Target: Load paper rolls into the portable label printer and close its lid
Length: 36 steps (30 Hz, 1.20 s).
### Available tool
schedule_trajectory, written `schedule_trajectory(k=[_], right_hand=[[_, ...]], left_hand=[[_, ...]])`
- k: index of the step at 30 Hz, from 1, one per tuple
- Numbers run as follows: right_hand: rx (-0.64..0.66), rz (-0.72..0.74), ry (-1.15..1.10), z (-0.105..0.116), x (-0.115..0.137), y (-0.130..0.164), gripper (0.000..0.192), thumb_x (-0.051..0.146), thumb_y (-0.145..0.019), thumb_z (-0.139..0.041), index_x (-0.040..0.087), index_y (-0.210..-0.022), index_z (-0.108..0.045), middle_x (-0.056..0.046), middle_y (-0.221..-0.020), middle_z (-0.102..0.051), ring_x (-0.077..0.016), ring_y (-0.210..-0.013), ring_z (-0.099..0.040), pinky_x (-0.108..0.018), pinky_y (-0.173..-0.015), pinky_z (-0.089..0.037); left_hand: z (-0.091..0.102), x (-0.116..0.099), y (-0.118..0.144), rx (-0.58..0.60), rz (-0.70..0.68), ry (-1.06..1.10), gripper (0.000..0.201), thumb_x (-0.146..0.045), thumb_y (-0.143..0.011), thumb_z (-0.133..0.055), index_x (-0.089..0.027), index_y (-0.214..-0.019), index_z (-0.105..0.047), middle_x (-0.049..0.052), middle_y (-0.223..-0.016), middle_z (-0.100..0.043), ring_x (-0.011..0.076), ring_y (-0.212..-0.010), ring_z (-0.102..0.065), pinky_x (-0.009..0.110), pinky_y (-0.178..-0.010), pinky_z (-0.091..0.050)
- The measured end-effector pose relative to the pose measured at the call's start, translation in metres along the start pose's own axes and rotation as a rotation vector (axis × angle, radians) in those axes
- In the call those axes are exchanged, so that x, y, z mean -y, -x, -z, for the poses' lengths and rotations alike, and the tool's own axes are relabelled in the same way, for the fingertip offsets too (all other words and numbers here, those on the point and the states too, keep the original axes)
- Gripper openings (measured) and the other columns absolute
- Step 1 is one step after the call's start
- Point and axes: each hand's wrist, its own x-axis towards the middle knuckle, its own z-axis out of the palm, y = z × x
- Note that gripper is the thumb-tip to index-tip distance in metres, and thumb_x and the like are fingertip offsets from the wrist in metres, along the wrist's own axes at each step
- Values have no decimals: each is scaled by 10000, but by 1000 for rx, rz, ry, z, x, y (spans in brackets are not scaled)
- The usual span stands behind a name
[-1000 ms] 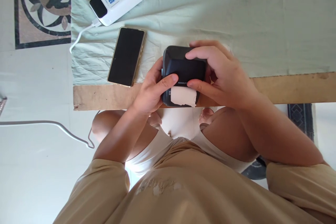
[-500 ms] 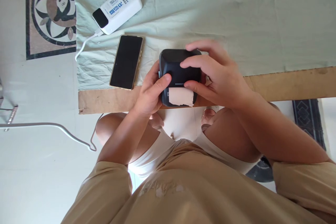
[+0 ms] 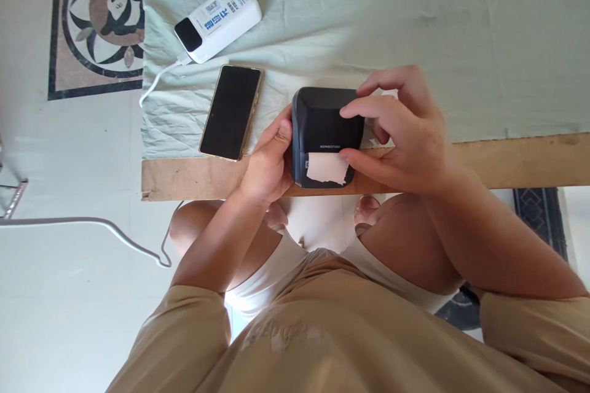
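Note:
A small black printer [image 3: 325, 126] sits at the near edge of the table, with a torn strip of pale paper [image 3: 327, 168] sticking out of its front slot. My left hand [image 3: 267, 163] holds its left side, thumb along the edge. My right hand [image 3: 403, 132] grips the right side, with the index finger lying over the top and the thumb near the paper.
A dark phone [image 3: 231, 112] lies face up left of the printer. Behind it is a white power bank [image 3: 217, 19] with a white cable [image 3: 157, 77] running off the pale green cloth [image 3: 437, 31]. The bare wooden table edge [image 3: 516, 159] runs in front.
My left thumb has slid off the printer's front onto its left side. My right hand has shifted a little to the right on the printer. The camera view drifted slightly.

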Motion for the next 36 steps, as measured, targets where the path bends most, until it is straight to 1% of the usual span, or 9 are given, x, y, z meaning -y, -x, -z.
schedule_trajectory(k=[6, 9, 12, 15, 18, 22, 27, 31, 36], right_hand=[[-122, 94, -35, 0, 10, -3, 214, 355, -1044, -760, 312, -1254, -758, -103, -1302, -711, -194, -841, -686, -423, -743, -652], [-305, 125, -12, 1, 17, -5, 47, 280, -1063, -764, 314, -1093, -774, -25, -884, -647, -187, -770, -661, -347, -614, -543], [-429, 33, -6, 3, 23, -6, 141, 244, -1095, -688, 314, -981, -733, 55, -655, -483, -113, -549, -488, -293, -533, -392], [-443, -102, -88, 3, 24, -7, 123, 343, -1110, -674, 308, -996, -704, 61, -694, -582, -114, -549, -584, -307, -536, -412], [-448, -132, -158, 2, 22, -9, 87, 323, -1098, -644, 293, -1017, -655, 27, -956, -796, -138, -700, -759, -305, -528, -485], [-311, -102, -27, 3, 18, -10, 93, 214, -1040, -656, 291, -992, -678, 40, -967, -839, -138, -658, -712, -335, -615, -546], [28, -95, 179, 3, 15, -7, 237, 329, -1044, -636, 320, -1199, -815, 13, -1085, -881, -209, -796, -753, -342, -563, -360], [199, -136, 119, 5, 21, -9, 189, 359, -1023, -672, 303, -1170, -778, 19, -1033, -842, -185, -785, -728, -291, -587, -351], [192, -201, -181, 22, 29, -16, 330, 293, -899, -692, 283, -1225, -741, 35, -984, -833, -117, -582, -566, -304, -552, -413]], left_hand=[[0, 1, -1, 14, -2, 75, 292, -552, -1027, -838, -268, -1045, -774, 46, -1269, -874, 363, -1618, -662, 450, -1186, -700], [0, 4, -2, 31, -5, 125, 389, -647, -1059, -757, -260, -1038, -785, 47, -1277, -880, 366, -1654, -628, 475, -1230, -681], [2, 4, 1, 113, 9, 77, 402, -656, -1066, -751, -270, -1157, -819, 41, -1335, -868, 384, -1675, -615, 502, -1239, -677], [3, -2, 5, 122, 27, -26, 428, -653, -1014, -836, -303, -1261, -838, 47, -1378, -863, 411, -1654, -640, 504, -1188, -707], [1, -8, 6, 109, 37, -55, 465, -681, -979, -866, -309, -1258, -847, 66, -1343, -879, 414, -1596, -694, 487, -1142, -727], [-2, -10, 5, 121, 41, -75, 485, -678, -982, -868, -302, -1286, -837, 87, -1368, -878, 410, -1560, -725, 493, -1150, -726], [2, -7, 6, 200, 18, -98, 518, -675, -971, -871, -296, -1321, -838, 80, -1423, -860, 419, -1602, -686, 446, -1089, -742], [7, -7, 8, 224, 22, -107, 505, -660, -1007, -834, -297, -1358, -844, 81, -1441, -853, 416, -1604, -680, 419, -1042, -744], [10, -3, 8, 169, 5, -115, 551, -665, -994, -854, -340, -1438, -813, 63, -1404, -867, 392, -1594, -695, 423, -1035, -753]])
